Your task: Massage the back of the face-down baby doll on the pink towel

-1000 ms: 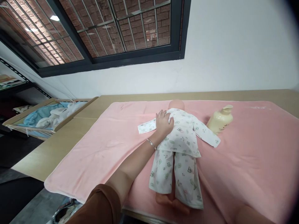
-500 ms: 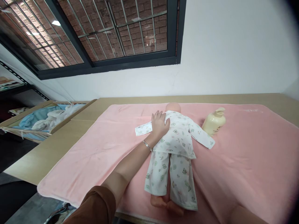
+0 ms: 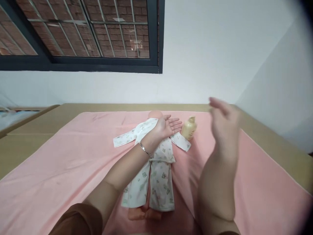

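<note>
A baby doll (image 3: pixel 155 114) in a white printed pajama top (image 3: pixel 165 150) and matching pants (image 3: pixel 161 186) lies on a pink blanket (image 3: pixel 93 156), its head toward the wall. My left hand (image 3: pixel 166 126) is over the doll's upper body, palm turned up and fingers stretched out, holding nothing. Just past those fingertips stands a pale yellow pump bottle (image 3: pixel 189 128); a gap to it cannot be made out. Raised at the right, my right hand (image 3: pixel 225 122) is above the blanket, apart from the doll. Motion blurs its fingers, and nothing shows in it.
The blanket covers much of a wooden table (image 3: pixel 31 124) that meets a white wall (image 3: pixel 200 55). A dark-framed window (image 3: pixel 105 62) with bars is above. Part of a wooden crib (image 3: pixel 29 112) shows at the far left.
My left hand has turned from palm down on the doll's back to palm up. My right hand has risen into view from the lower edge. The view has swung right.
</note>
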The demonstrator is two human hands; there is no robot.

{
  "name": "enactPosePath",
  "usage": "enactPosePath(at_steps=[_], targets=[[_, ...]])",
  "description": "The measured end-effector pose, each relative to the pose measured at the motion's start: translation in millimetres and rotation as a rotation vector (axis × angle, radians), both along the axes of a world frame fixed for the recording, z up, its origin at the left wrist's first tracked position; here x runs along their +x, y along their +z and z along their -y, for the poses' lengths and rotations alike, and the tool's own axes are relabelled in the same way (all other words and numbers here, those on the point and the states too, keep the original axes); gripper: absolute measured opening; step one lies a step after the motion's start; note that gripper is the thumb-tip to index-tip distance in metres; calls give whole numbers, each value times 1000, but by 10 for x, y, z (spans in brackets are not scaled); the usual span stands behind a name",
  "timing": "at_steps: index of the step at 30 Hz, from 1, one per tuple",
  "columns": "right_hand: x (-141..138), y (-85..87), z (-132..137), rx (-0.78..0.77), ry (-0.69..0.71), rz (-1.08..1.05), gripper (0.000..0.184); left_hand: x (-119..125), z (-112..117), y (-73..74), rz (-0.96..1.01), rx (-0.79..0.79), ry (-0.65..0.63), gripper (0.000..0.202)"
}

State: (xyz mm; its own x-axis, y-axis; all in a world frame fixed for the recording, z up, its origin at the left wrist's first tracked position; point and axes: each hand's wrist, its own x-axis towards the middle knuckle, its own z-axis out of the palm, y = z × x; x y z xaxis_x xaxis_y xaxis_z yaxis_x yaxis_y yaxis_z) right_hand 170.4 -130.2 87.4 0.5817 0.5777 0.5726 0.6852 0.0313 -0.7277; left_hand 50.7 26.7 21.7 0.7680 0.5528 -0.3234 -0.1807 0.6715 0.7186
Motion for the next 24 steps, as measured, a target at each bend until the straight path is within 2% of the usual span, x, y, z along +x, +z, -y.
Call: enactPosePath(at_steps=[2,5,8,14,19,24], targets=[[40,-54,-163,-216,30,33,45,163,-4,15,-17,-123,-29,46],[110,-196,-451,-560,63,142,45,349,19,38,-15,-196,-41,50],[167,-320,-605,-731,29,251,46,458,74,70,19,-233,-60,49],[176,-400,-631,-798,-42,373,45,520,140,60,19,-273,-52,43],[156,-406,-653,-811,-56,406,46,482,152,-33,35,-304,-109,43],[151,-422,-670,-822,-71,408,48,357,136,-137,9,-328,-98,47]])
